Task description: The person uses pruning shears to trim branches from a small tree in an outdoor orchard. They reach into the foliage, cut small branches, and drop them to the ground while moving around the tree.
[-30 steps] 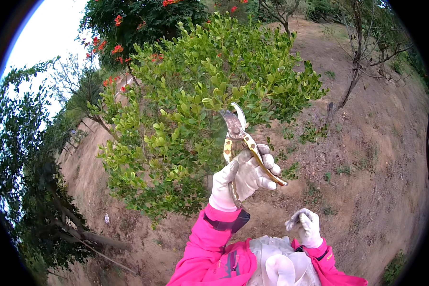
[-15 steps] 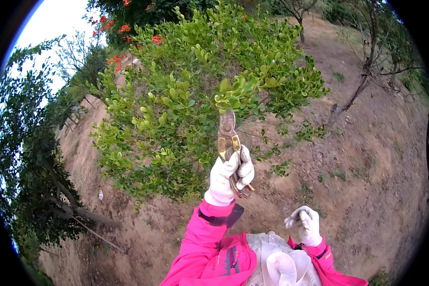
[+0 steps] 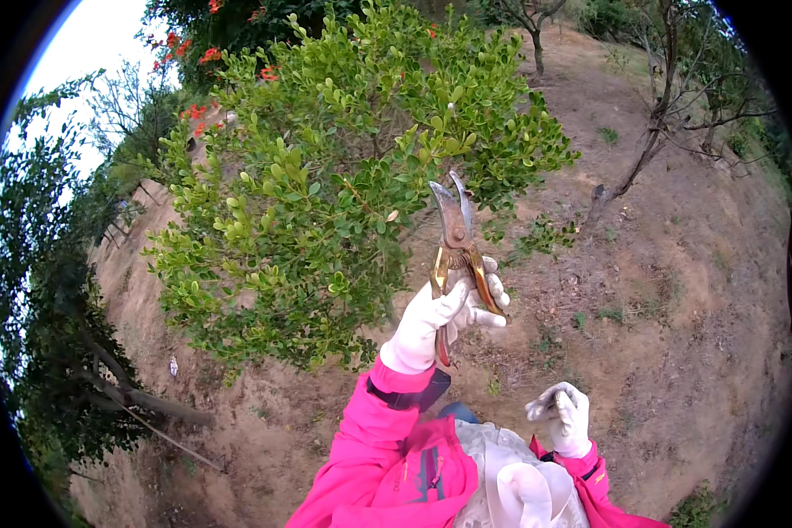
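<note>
My left hand (image 3: 436, 321), in a white glove, grips pruning shears (image 3: 454, 231) with worn metal blades and gold-and-red handles. The blades point up and stand apart, with nothing between them. They are in front of the lower right side of a leafy green bush (image 3: 326, 185); whether they touch its leaves I cannot tell. My right hand (image 3: 568, 421), also gloved in white, is held low near my body at the right. Its fingers are curled in toward the thumb, and nothing shows in them.
A bare-branched small tree (image 3: 647, 145) grows on the brown dirt slope (image 3: 678, 290) to the right. Darker foliage (image 3: 40, 290) and a leaning trunk (image 3: 163, 405) stand at the left. Orange-red flowers (image 3: 209, 55) show behind the bush.
The shears' blades were together among the leaves at a sprig; now they are spread and lower, slightly to the right. My left fingers have loosened around the handles. My right hand stays put.
</note>
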### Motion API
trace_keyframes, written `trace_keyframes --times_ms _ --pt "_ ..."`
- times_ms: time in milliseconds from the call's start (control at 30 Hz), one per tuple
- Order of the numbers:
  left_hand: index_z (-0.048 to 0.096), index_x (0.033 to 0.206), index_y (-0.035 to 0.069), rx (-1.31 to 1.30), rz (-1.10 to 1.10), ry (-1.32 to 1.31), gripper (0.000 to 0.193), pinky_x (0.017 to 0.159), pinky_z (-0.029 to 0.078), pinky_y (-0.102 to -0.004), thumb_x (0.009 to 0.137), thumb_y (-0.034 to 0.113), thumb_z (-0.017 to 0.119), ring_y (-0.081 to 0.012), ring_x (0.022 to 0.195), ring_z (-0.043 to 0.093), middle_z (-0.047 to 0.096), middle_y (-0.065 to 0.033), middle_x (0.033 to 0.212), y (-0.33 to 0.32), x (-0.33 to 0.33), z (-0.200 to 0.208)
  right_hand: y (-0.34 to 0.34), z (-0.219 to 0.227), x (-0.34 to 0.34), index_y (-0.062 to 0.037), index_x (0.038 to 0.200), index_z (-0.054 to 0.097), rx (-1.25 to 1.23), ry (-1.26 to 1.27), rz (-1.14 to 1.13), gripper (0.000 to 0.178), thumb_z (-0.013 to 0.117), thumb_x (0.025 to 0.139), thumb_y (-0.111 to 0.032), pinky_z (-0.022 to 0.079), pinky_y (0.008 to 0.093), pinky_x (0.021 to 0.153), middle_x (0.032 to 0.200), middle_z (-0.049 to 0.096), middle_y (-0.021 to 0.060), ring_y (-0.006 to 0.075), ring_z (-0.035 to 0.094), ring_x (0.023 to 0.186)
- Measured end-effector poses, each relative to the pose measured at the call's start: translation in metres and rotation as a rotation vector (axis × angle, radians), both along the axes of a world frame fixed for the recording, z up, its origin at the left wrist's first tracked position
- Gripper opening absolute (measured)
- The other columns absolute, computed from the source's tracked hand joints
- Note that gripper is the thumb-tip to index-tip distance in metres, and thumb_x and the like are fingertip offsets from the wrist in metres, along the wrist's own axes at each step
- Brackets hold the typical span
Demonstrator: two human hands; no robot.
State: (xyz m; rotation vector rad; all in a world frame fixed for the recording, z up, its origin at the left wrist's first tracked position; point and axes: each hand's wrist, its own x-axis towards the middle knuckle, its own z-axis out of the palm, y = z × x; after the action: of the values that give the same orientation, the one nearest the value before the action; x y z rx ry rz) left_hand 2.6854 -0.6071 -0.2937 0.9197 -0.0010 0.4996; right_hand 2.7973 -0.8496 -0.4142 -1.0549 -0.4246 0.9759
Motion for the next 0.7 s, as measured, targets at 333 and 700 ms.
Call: trace_keyframes --times_ms 333,700 --pt "0.04 0.13 -0.003 -0.037 0.095 -0.057 0.051 0.082 0.054 -0.0474 0.094 0.031 0.054 -0.0328 0.104 0.059 0.057 -0.0169 0.111 0.032 0.022 0.012 0.007 0.011 -0.001 0.0048 0.084 0.056 0.05 -0.062 -0.105 0.034 0.053 0.093 -0.028 0.053 0.0334 0.064 0.07 0.063 0.0171 0.023 0.063 0.063" --pt "0.051 0.113 0.0 -0.018 0.088 0.007 0.033 0.048 0.044 -0.0255 0.095 0.027 0.054 -0.0214 0.074 0.057 0.057 -0.0083 0.088 0.053 0.017 0.018 0.039 0.025 -0.022 0.0053 0.087 0.057 0.092 -0.018 -0.169 0.029 0.052 0.094 -0.023 0.053 0.0337 0.065 0.077 0.065 0.0184 0.0229 0.064 0.067"
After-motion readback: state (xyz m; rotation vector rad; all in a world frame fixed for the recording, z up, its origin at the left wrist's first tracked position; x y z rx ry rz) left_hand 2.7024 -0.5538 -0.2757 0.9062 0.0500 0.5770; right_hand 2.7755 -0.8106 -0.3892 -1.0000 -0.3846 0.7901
